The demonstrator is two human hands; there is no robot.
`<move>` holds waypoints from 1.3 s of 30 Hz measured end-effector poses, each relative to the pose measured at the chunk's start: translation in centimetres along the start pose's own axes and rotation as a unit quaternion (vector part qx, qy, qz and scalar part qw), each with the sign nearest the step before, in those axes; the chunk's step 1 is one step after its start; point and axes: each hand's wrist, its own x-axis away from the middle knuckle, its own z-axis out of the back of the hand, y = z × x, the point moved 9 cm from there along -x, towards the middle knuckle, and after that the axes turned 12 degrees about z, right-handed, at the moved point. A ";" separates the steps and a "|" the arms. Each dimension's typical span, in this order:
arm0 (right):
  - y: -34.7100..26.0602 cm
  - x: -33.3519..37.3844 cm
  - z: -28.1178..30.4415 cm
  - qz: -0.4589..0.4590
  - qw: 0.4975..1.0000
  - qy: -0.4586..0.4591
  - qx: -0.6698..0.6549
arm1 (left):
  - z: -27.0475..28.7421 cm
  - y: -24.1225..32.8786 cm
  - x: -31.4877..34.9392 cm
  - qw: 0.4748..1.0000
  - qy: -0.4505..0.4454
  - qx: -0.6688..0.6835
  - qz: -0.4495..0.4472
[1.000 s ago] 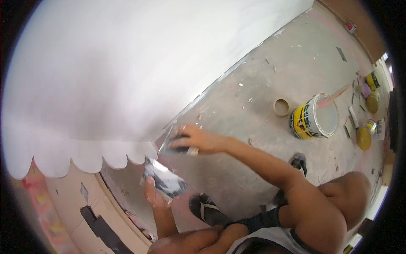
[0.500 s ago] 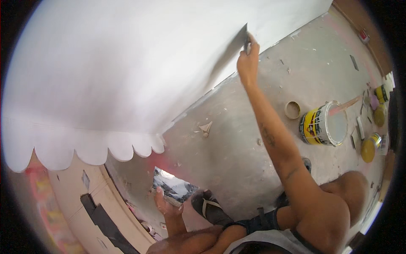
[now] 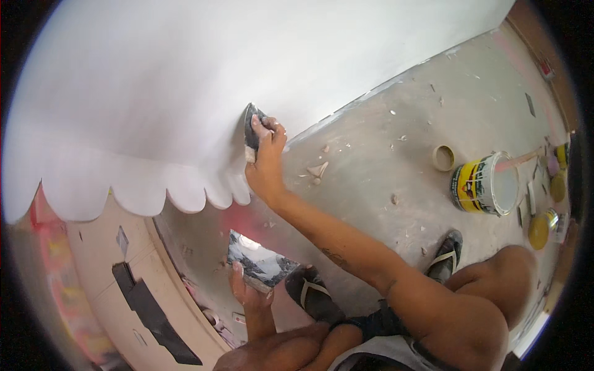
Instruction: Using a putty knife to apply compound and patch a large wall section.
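Observation:
My right hand (image 3: 267,162) grips a dark putty knife (image 3: 250,127), its blade against the smooth white panel (image 3: 154,86), close to the panel's lower corner by the scalloped edge. White smears mark the fingers. Lower down, my left hand (image 3: 250,295) holds a wide metal putty blade (image 3: 263,264) by its near edge. That blade is shiny and streaked with white and grey filler, and it sits above the floor beside my left foot.
On the right stands a bucket (image 3: 482,184) with a yellow-and-black label and a stick across its top. A tape roll (image 3: 443,158) lies near it. Scraps (image 3: 318,169) dot the grey floor (image 3: 371,179). Dark strips (image 3: 151,312) lie on a pale board at lower left.
My right hand has swept the putty knife left and downward along the panel, from its far lower edge to the scalloped corner. My left hand stays nearly in place.

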 end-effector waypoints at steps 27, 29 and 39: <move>1.5 5.6 7.8 0.076 0.931 -0.355 -0.048 | -5.2 -0.3 -2.2 0.626 -0.116 0.639 0.433; 3.1 3.0 7.6 0.084 0.964 -0.251 -0.013 | -5.5 -1.0 -1.1 0.638 -0.131 0.614 0.447; 1.6 7.2 -4.6 0.064 0.987 -0.112 0.095 | -3.5 -2.8 0.4 0.629 -0.085 0.649 0.419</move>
